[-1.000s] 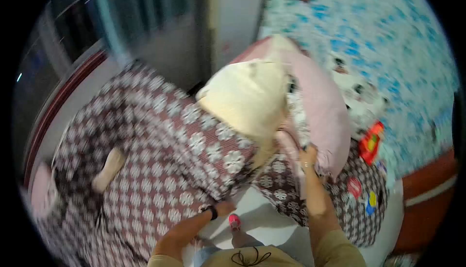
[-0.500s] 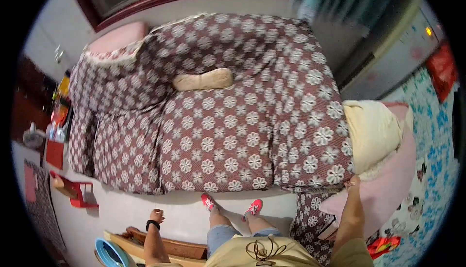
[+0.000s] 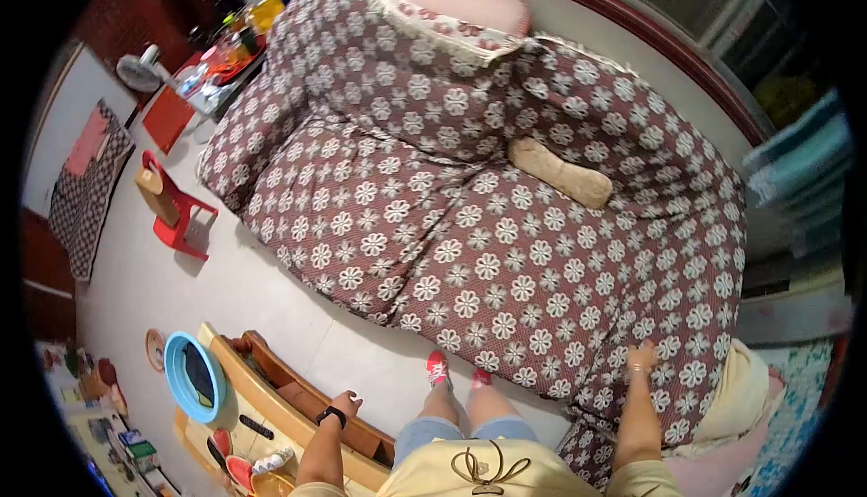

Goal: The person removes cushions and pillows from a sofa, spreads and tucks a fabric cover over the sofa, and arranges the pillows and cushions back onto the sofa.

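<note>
Right hand [image 3: 642, 355]: your fingers press flat on the bedspread [image 3: 470, 226], near the bed's corner.
Left hand [image 3: 346, 403]: loosely curled, empty, above the wooden frame [image 3: 298, 407].
Pillow [image 3: 741, 393]: half hidden behind the bed's edge.

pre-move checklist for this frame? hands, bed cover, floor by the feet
1. Right hand on the floral bed cover: ok, resting near the corner.
2. Right hand gripping the fabric: cannot tell.
3. Left hand free: ok, nothing visibly held, hanging above the wooden tray.
4. Cover lying flat: not ok, creased and humped around the beige bolster.
5. Floor at the pink shoes: ok, bare floor at the shoes.
6. Pillows off the cover: ok, piled beside the right arm.
</note>
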Demonstrator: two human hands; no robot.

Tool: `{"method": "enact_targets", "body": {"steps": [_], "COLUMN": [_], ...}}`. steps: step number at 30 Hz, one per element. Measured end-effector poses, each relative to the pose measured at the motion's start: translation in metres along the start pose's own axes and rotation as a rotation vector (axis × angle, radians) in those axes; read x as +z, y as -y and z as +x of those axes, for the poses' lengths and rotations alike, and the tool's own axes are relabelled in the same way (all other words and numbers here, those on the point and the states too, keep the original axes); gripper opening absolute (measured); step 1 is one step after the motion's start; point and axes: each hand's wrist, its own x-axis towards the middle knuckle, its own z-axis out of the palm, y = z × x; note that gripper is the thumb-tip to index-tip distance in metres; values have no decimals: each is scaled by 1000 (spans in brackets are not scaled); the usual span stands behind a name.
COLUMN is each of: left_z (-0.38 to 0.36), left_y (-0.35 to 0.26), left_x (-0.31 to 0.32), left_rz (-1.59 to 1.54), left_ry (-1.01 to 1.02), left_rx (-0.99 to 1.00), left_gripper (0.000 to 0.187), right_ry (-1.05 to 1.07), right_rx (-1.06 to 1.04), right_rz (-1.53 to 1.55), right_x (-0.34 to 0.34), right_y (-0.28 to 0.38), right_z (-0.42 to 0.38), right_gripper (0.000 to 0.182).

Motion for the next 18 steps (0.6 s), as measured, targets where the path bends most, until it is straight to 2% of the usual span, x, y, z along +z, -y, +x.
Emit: {"method": "enact_targets", "body": {"steps": [1, 3, 5, 8, 10, 14, 17, 18], "left_z": [2, 4, 1, 20, 21, 38, 64, 71], "left_y": [1, 0, 0, -2, -4, 7, 32, 43], "left_x": [-6, -24, -30, -36, -35, -41, -58, -70], "left_rz": [-33, -97, -168, -255, -299, -308, -274, -272], "left_ry": [-33, -108, -145, -202, -230, -216, -172, -157], "left_rx": [0, -8, -14, 9, 30, 20, -35, -56], "left_gripper": [44, 43, 42, 42, 41, 41, 43, 44], "right_ry": [-57, -50, -65, 319, 394, 447, 485, 516], "right_rx": [-253, -655, -995, -1070, -1200, -1243, -1262, -1163], "right_rz": [3, 41, -19, -69, -154, -186, -157, -111], "right_x": [15, -8, 5, 17, 16, -3, 13, 12], "right_y": [29, 111, 169, 247, 279, 341, 383, 397], "right_z": [-4, -40, -55, -88, -110, -129, -107, -108], "right_gripper": [52, 48, 43, 41, 39, 38, 38, 38]}}
